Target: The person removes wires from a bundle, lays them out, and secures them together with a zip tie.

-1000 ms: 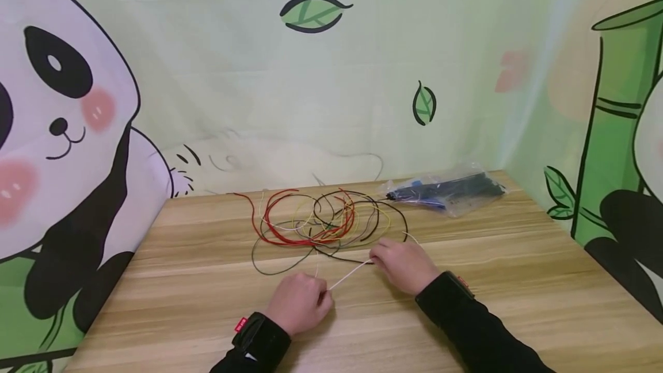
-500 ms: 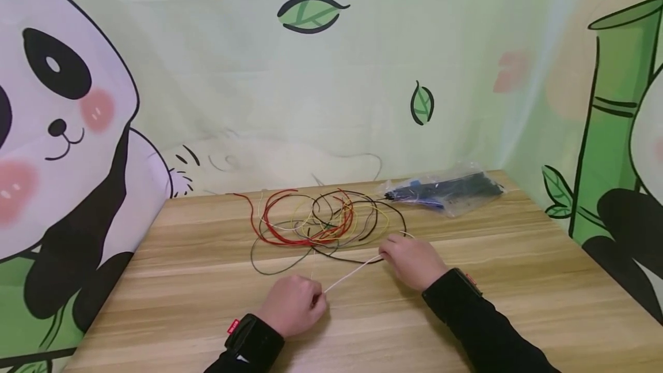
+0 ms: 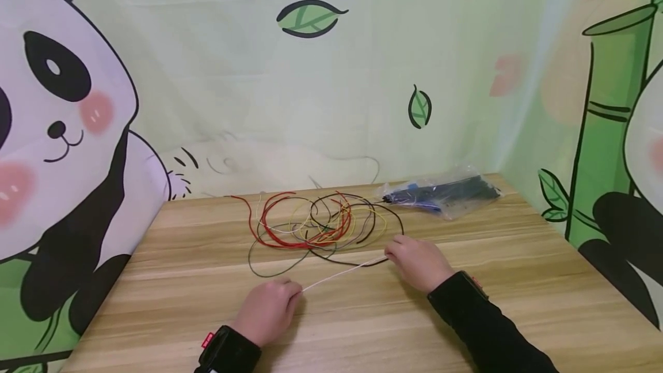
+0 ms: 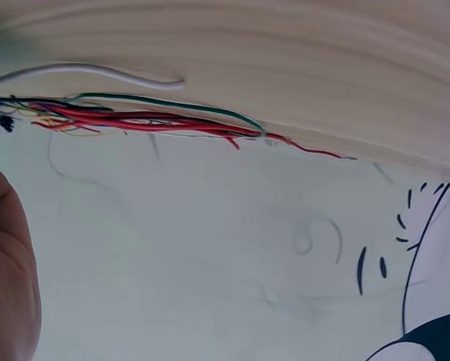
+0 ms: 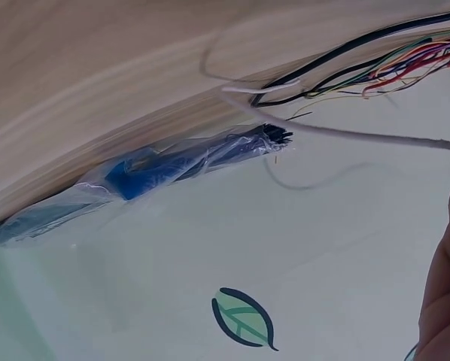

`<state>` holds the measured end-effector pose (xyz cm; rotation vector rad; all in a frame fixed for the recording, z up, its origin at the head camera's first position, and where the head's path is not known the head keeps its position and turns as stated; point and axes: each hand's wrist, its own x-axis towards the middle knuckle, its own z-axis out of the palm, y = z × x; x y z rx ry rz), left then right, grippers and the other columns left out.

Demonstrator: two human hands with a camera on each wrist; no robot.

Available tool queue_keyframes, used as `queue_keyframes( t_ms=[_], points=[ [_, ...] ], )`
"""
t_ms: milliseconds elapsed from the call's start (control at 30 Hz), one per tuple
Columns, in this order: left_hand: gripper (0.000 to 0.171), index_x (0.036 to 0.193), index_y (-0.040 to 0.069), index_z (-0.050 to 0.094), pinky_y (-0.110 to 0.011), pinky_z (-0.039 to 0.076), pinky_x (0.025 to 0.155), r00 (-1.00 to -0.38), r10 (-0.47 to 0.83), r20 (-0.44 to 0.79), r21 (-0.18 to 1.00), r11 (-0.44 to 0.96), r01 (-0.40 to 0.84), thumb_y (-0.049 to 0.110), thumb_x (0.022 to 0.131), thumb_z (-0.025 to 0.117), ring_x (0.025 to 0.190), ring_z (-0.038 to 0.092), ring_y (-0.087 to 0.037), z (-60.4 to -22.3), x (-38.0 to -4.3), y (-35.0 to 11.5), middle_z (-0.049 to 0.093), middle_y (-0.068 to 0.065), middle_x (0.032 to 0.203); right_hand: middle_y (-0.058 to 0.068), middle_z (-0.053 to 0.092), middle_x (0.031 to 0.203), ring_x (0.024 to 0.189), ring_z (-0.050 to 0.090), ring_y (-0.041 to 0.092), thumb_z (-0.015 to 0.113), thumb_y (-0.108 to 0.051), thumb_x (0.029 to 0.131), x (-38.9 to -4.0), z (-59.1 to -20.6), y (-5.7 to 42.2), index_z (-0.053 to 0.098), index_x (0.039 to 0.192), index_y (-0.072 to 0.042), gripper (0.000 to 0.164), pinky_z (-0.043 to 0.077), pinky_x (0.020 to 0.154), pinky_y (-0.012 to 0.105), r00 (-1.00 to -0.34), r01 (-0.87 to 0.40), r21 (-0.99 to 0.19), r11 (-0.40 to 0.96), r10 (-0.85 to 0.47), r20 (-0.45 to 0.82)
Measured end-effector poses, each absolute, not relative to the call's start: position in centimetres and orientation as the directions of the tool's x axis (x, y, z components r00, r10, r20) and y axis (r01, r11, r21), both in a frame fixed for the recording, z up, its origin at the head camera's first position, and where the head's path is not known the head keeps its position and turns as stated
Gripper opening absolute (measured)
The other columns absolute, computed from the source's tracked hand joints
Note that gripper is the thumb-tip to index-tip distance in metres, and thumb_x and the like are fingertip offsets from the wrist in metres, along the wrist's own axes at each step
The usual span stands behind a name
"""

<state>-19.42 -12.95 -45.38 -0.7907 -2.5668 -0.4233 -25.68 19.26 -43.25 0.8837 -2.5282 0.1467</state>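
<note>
A thin white wire (image 3: 336, 274) runs nearly straight between my two hands. My left hand (image 3: 266, 311), low over the front of the table, pinches one part of it between thumb and fingers. Further right and higher, my right hand (image 3: 419, 263) pinches the wire near the black loop's edge. In the right wrist view, a length of white wire (image 5: 360, 136) reaches out from the fingers and bends back at its far part. A loose end of white wire (image 4: 153, 82) shows above the red wires in the left wrist view; the left fingertips are out of that frame.
Behind the hands lies a loose tangle of coiled wires: red (image 3: 282, 240), black (image 3: 402, 220), green (image 3: 259, 274) and yellow. A clear plastic bag (image 3: 448, 194) of dark thin strips lies at the back right of the wooden table (image 3: 171, 304). A printed cloth (image 3: 233, 73) hangs behind.
My left hand has moved left, and the white stretch between the hands has grown longer. My right hand has shifted slightly right. The tangle and bag stay put.
</note>
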Motion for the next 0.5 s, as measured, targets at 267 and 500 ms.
queue_keyframes(
  t_ms=[267,500],
  points=[
    [0.005,0.081,0.009,0.073,-0.029,0.053,0.065,-0.8,0.363,0.479,0.219,0.832,0.509,0.005,0.08,0.075,0.072,0.064,-0.011,-45.1,-19.5,-15.1,0.065,0.003,0.078,-0.002,0.061,0.085,0.071,0.064,0.015,0.07,-0.012,0.087,-25.5,-42.4,19.8,0.071,0.094,-0.014,0.007,0.051,0.062,0.032,-0.703,-0.616,0.018,0.787,-0.56,0.438],
    [0.002,0.081,0.008,0.072,-0.029,0.052,0.064,-0.808,0.346,0.476,0.224,0.841,0.492,0.007,0.081,0.074,0.07,0.063,-0.01,-44.7,-19.6,-15.4,0.065,0.002,0.076,0.0,0.063,0.087,0.08,0.064,0.019,0.069,-0.012,0.088,-25.9,-40.8,22.2,0.071,0.096,-0.012,0.008,0.051,0.072,0.036,-0.759,-0.576,-0.055,0.816,-0.508,0.406]
  ],
)
